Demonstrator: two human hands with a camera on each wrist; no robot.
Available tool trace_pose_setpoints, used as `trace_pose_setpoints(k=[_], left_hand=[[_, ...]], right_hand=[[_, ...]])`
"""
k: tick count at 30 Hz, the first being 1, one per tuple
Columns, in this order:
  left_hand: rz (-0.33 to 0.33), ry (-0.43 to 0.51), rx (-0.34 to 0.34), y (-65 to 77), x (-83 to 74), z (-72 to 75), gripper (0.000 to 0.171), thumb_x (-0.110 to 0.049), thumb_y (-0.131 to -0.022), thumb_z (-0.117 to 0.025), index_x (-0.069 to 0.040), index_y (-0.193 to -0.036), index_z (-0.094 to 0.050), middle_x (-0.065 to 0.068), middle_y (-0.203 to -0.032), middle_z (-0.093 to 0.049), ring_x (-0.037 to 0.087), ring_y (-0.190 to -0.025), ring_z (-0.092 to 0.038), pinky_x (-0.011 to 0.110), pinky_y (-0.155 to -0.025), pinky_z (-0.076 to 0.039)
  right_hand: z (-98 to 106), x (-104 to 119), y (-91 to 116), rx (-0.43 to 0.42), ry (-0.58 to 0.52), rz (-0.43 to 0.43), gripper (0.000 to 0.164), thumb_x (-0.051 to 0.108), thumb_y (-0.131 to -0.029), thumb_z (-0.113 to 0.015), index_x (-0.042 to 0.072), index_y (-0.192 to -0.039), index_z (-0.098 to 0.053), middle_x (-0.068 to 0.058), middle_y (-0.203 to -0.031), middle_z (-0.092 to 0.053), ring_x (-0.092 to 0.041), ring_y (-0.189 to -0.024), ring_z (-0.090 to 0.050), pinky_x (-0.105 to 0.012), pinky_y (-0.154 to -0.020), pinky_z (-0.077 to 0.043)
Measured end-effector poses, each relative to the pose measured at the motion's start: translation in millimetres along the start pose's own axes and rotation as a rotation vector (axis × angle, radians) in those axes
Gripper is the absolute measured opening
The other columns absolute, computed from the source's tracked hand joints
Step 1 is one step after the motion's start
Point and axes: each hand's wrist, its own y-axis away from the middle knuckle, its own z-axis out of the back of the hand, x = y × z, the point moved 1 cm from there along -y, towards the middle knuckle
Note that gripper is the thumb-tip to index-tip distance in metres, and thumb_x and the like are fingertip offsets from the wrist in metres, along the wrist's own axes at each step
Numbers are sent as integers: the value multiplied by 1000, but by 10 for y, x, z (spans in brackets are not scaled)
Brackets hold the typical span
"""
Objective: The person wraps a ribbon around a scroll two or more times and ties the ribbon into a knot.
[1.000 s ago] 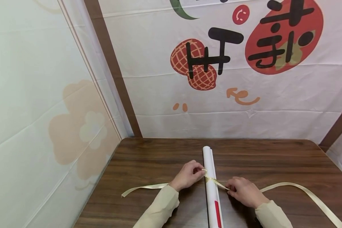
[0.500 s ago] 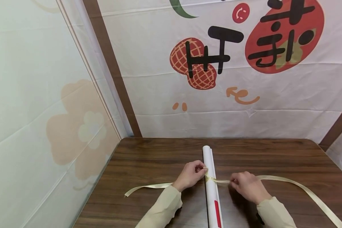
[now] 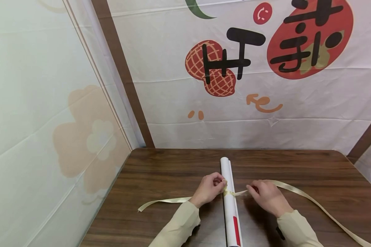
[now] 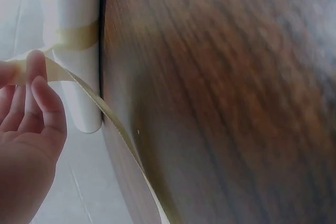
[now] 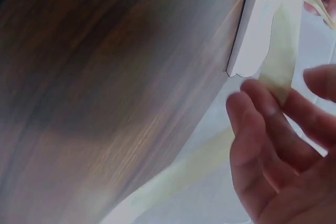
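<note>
A white paper roll (image 3: 230, 209) with a red patch near its close end lies lengthwise on the table. Pale yellow satin ribbon (image 4: 81, 38) circles it and crosses on top (image 3: 228, 193). At the roll's left side, my left hand (image 3: 208, 188) pinches one ribbon length between thumb and fingers, and its tail hangs off to the left. Right of the roll, my right hand (image 3: 269, 198) holds the other length on curled fingers (image 5: 273, 121), a little above the table. The right wrist view shows its thumb raised apart from the ribbon there.
The dark wood-grain table (image 3: 173, 164) ends at a printed white cloth (image 3: 173, 137) behind, with another cloth on the left. The long right ribbon tail (image 3: 312, 201) curves toward the near right.
My right hand has first drawn right and then lifted slightly farther back, with the ribbon rising from the crossing. My left hand has shifted slightly right over the roll's edge, still pinching its ribbon.
</note>
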Motion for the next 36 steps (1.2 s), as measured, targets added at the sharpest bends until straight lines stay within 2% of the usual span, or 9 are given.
trace_pose_setpoints(k=[4, 9, 12, 17, 23, 30, 36], left_hand=[[-11, -23, -7, -10, -4, -9, 8, -16, -92, -63, -8, -92, -66, 0, -72, -64, -1, -64, -54, 17, -60, -46], [-29, -51, -19, -16, -5, -18, 9, -18, -92, -64, -10, -92, -67, -1, -76, -65, -2, -67, -54, 16, -64, -46], [-38, -61, -31, -15, -11, -20, 9, -19, -92, -64, -10, -92, -67, -1, -77, -66, -2, -68, -54, 16, -65, -46], [-46, -77, -48, -11, -22, -23, 11, -21, -92, -64, -10, -92, -67, 0, -79, -67, -1, -69, -53, 16, -66, -45], [-31, -86, -59, -6, -21, -32, 11, -23, -93, -64, -12, -93, -67, -1, -81, -67, -1, -71, -53, 17, -68, -45], [-23, -80, -61, 2, -24, -30, 11, -23, -93, -63, -12, -94, -67, -1, -83, -67, 0, -72, -53, 17, -68, -45], [-27, -82, -65, -1, -23, -31, 10, -22, -93, -64, -13, -94, -68, -1, -85, -68, 0, -73, -54, 17, -70, -46]], right_hand=[[-20, 20, -24, -96, 15, 17, 33, 23, -89, -68, 18, -61, -52, 7, -56, -42, -7, -52, -39, -26, -52, -35], [-40, 66, -56, -192, 11, 10, 25, 19, -84, -72, 14, -64, -59, 4, -60, -50, -8, -54, -44, -28, -53, -39], [-46, 97, -72, -218, -9, -9, 17, 13, -80, -74, 12, -67, -63, 2, -62, -55, -9, -56, -48, -30, -55, -43], [-68, 124, -83, -202, -67, -32, 11, -1, -74, -70, 7, -76, -64, 0, -67, -55, -10, -60, -48, -30, -57, -43], [-106, 131, -78, -210, -90, -9, 30, -11, -67, -67, 1, -95, -65, -8, -81, -60, -17, -66, -54, -36, -61, -48], [-109, 135, -87, -188, -88, -28, 50, -9, -70, -66, 1, -118, -58, -16, -102, -63, -26, -75, -60, -43, -65, -50], [-113, 156, -104, -175, -91, -11, 65, -8, -70, -64, -1, -133, -48, -20, -112, -62, -27, -78, -60, -42, -66, -50]])
